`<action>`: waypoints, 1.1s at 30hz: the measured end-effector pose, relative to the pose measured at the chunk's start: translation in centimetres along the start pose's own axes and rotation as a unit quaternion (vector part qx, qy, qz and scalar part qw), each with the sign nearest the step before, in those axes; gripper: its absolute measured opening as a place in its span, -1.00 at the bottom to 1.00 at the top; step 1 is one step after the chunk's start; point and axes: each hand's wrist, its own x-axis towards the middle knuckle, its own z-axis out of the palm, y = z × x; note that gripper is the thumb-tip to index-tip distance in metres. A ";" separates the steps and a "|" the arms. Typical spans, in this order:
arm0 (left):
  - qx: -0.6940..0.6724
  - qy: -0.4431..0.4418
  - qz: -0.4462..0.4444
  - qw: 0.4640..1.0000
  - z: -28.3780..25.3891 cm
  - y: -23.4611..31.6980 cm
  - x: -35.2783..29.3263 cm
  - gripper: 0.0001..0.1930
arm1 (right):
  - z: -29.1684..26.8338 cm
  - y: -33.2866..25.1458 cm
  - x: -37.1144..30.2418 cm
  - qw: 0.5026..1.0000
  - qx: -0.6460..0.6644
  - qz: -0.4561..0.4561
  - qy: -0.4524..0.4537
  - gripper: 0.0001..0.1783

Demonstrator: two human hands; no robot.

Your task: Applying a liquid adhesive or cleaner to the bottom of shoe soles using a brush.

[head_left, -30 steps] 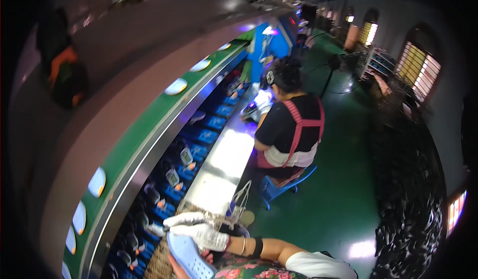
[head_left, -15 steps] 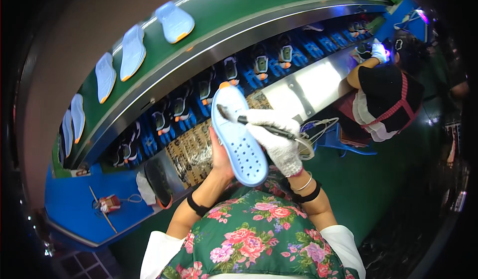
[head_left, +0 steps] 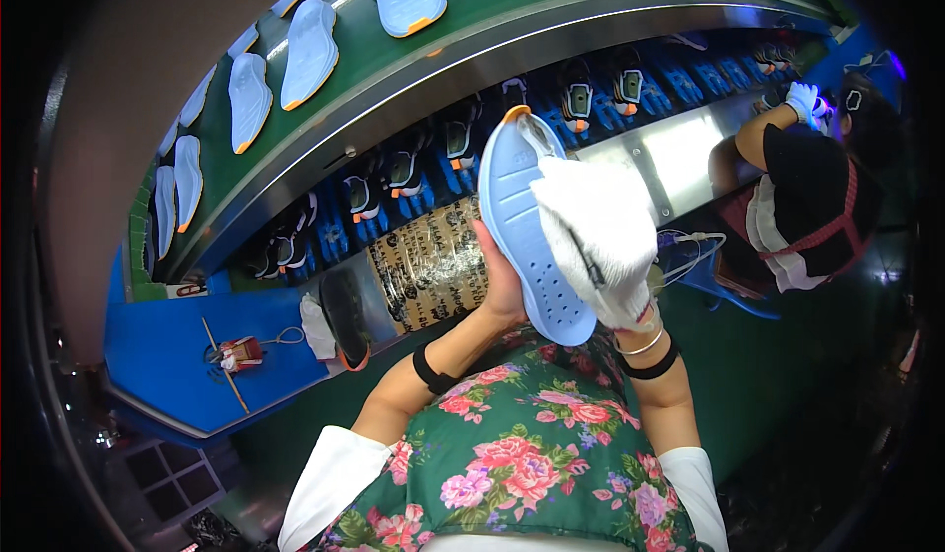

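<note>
A light blue shoe sole [head_left: 512, 197] with an orange tip and a patch of small holes is held up before my apron, tilted, its tip pointing away. My bare left hand [head_left: 501, 278] grips it along its left edge, with the fingers mostly hidden underneath. Over the sole's right side is my right hand [head_left: 596, 237] in a white knitted glove, closed on a brush. The bristles [head_left: 536, 136] touch the sole near its orange end; the glove covers most of the dark handle.
A green conveyor [head_left: 364, 69] carries several blue soles. Below it, a rack holds several shoe uppers [head_left: 458, 143]. A taped brown pad [head_left: 428, 261] covers the ledge. A blue table [head_left: 167, 355] stands left; a co-worker [head_left: 817, 178] sits right.
The brush has moved from the sole's middle toward its orange end, and my gloved hand now covers more of the sole. The view has shifted, and the conveyor soles appear farther right.
</note>
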 end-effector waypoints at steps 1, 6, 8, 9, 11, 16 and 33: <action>0.005 0.001 0.006 1.000 -0.2 -0.3 0.2 0.11 | 0.0 -0.2 -0.3 0.999 -0.023 -0.013 -0.020 -0.66; -0.038 -0.015 -0.046 0.998 -1.7 -0.1 0.9 0.07 | -0.1 -0.7 0.0 0.998 0.067 0.004 -0.021 -0.69; -0.015 -0.011 -0.018 1.000 -1.5 0.1 1.1 0.07 | 0.0 -0.3 1.3 0.986 0.139 0.024 0.086 -0.72; 0.004 -0.012 0.006 1.000 -1.3 0.2 1.1 0.07 | -0.1 -0.5 1.7 0.990 0.087 0.049 0.097 -0.73; -0.004 -0.012 -0.013 1.000 -1.6 0.3 1.2 0.07 | -0.7 -0.6 2.3 0.997 0.050 -0.004 0.063 -0.75; 0.032 -0.027 -0.026 0.999 -3.0 0.7 2.1 0.08 | -0.1 -0.1 1.0 0.991 0.131 -0.004 -0.006 -0.76; 0.059 -0.172 -0.001 0.983 -9.2 -1.0 4.0 -0.17 | 0.9 0.2 0.0 0.988 0.139 -0.073 -0.012 -0.71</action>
